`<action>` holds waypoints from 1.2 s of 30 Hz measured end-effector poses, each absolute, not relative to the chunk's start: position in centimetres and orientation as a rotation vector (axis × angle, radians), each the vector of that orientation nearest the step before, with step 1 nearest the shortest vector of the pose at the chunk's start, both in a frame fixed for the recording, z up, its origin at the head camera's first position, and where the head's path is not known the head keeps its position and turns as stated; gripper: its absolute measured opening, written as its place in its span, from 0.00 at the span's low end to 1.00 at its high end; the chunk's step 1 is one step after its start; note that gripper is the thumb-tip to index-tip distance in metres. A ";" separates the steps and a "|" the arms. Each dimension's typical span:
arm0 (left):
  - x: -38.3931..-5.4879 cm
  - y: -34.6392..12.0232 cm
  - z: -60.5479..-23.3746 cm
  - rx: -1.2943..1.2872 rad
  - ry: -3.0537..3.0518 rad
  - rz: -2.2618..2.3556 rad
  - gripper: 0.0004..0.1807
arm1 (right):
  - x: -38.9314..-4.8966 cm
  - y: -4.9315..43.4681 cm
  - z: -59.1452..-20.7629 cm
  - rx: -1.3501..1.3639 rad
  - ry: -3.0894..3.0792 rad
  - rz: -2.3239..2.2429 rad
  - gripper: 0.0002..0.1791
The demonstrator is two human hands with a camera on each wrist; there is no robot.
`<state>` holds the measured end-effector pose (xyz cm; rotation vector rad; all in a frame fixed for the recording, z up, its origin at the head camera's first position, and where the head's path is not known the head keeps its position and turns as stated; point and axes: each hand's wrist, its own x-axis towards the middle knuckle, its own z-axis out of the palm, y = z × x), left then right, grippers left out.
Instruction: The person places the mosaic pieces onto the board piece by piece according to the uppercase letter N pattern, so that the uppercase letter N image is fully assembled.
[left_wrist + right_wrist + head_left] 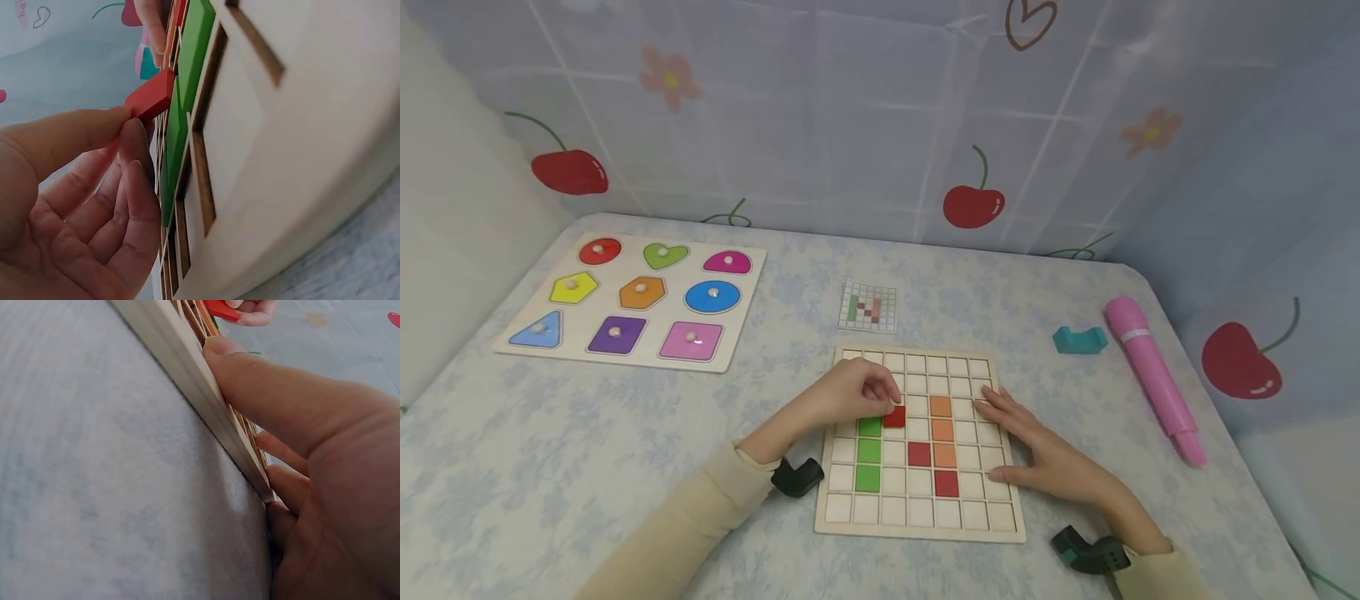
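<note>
My left hand [850,392] pinches a red square tile [152,95] between thumb and index finger. The tile is tilted, its far end right at the grid board [853,508], beside the top green tile [870,427]. Below that, more green tiles [868,478] lie in the same column. To the right, orange tiles [942,430] form another column, with a red tile [919,454] to their left and another red tile [947,483] beneath them. My right hand [1052,458] rests on the board's right edge, fingers spread and thumb on the rim.
Behind the board lies a small pattern card [886,323]. A knobbed shape puzzle [651,329] is at the left. On the right are a teal block [1079,340] and a pink wand-like object [1153,375]. A printed curtain [865,108] hangs behind the table.
</note>
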<state>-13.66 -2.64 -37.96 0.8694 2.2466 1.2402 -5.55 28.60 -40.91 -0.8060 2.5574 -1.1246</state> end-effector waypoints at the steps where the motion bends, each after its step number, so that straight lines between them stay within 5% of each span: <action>1: -13.6 -2.6 -38.0 0.874 2.252 1.232 0.02 | -5.6 28.6 -40.9 -0.808 2.559 -1.126 0.44; 16: -13.6 -2.6 -38.0 1.059 2.367 1.085 0.03 | -6.1 28.7 -40.3 -0.825 2.567 -1.111 0.44; 36: -14.8 -5.0 -37.1 0.959 2.423 1.242 0.08 | -6.1 28.7 -40.4 -0.825 2.571 -1.103 0.44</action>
